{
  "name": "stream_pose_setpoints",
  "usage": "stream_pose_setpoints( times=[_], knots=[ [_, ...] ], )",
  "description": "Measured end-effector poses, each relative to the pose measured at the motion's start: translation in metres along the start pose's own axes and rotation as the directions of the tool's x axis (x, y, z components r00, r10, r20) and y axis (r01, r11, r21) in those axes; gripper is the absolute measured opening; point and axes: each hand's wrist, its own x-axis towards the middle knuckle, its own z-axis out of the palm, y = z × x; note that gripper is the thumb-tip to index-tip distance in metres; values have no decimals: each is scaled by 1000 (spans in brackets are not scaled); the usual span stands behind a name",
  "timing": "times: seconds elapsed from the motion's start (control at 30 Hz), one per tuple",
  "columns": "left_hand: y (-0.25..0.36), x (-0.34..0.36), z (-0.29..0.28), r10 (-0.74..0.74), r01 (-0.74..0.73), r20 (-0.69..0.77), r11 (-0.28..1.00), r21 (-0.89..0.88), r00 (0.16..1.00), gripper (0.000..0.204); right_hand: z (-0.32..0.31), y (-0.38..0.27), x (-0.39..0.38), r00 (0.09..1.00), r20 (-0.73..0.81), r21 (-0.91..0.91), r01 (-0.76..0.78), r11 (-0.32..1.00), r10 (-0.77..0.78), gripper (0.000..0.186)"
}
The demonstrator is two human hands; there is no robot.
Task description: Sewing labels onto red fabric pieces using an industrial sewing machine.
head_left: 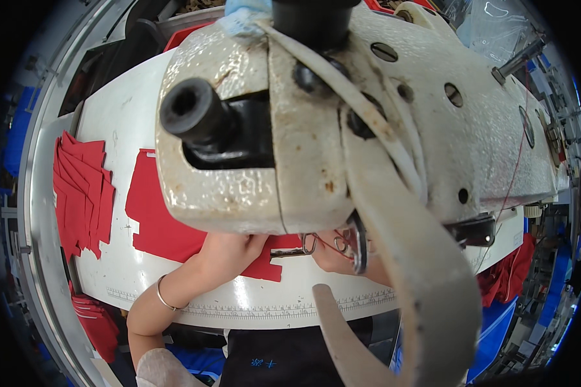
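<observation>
A cream sewing machine head (316, 187) fills the upper middle, very close. Beneath it a flat red fabric piece (164, 213) with notched edges lies on the white work surface. My left hand (232, 255) rests on this fabric near its front edge; the machine head hides most of its fingers. On the far side of a narrow metal part (290, 253) is my right hand (339, 258), partly covered by metal loops and a curved cream lever (426, 258). Its fingers are too hidden to show a grip. Red thread runs near the loops.
Stacked red fabric pieces (84, 193) lie at the left end of the white table (135, 277), which has a ruler scale (239, 312) along its front edge. More red cloth hangs below left (97, 322). At right, red fabric (507, 274) sits above a blue bin (494, 335).
</observation>
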Motion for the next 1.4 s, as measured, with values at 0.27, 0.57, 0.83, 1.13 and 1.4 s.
stream_pose_setpoints(
  times=[0.27, 0.57, 0.83, 1.13, 1.4],
  knots=[
    [-19, -2, 21, 112, -116, -84, 992, -41, 990, 13, -26, -28, 14, 986, 154, -96, -51, 994, 65, 26],
    [-23, -7, 36, 312, -290, -139, 944, 156, 940, 24, -28, -25, 9, 975, 218, -453, 142, 880, -45, 12],
    [-7, -2, 28, 406, -347, -184, 894, 284, 895, 31, -25, -23, 8, 964, 144, -498, 267, 825, -225, 8],
    [-4, -3, 28, 493, -395, -101, 788, 473, 864, 32, -24, -13, 3, 949, 304, -462, 70, 884, 84, 11],
    [-26, -1, 49, 464, -392, -102, 831, 395, 880, 29, -34, -25, 11, 900, 351, -522, -41, 852, 259, 13]
  ],
)
